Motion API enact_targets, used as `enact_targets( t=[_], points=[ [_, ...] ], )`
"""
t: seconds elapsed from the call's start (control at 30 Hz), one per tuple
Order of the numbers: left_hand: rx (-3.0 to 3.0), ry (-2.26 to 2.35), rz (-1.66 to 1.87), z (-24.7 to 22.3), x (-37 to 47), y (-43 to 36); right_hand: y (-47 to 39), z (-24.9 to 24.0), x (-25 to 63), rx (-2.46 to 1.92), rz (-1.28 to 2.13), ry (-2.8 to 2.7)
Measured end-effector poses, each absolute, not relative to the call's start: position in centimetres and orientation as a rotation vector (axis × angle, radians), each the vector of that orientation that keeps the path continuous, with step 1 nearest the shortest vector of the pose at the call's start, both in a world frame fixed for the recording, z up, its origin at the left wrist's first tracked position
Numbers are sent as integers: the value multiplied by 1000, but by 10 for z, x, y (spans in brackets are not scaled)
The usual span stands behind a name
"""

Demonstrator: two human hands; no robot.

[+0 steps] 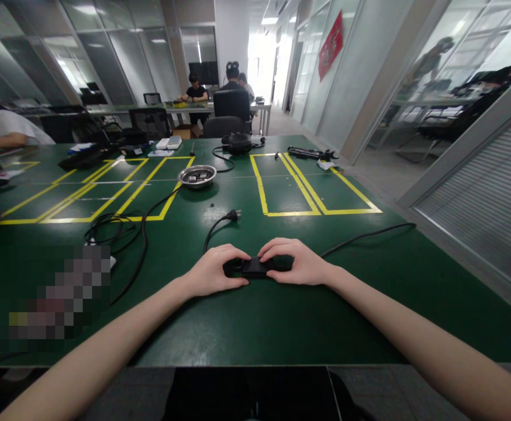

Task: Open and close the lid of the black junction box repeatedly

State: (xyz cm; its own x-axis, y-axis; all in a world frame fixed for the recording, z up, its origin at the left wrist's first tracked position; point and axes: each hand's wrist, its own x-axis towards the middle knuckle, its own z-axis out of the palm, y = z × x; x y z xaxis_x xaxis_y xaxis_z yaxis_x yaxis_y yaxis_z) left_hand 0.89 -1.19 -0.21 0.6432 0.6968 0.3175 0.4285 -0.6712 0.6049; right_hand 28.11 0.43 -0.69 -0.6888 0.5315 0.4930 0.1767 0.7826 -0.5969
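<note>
A small black box, a power adapter (255, 267), lies on the green table (282, 316) in front of me. My left hand (214, 270) grips its left end and my right hand (297, 262) grips its right end, fingers curled over the top. A black cable runs from under my left hand to a plug (233, 215) lying on the table beyond. Another black cable (365, 235) leads away to the right from under my right hand.
A metal bowl (197, 175) holding small parts sits further back. Yellow tape (299, 190) marks rectangles on the table. Coiled black cables (119, 231) lie at the left. A tool (310, 153) and headset (237, 142) rest at the far edge. People sit at the left and at a far table.
</note>
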Motion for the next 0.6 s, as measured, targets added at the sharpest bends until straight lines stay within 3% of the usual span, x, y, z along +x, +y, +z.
enact_targets(
  t=[0.6],
  points=[
    [2976,922,619,-4,15,-10,-2,2,273,-746,174,-2697]
  ],
)
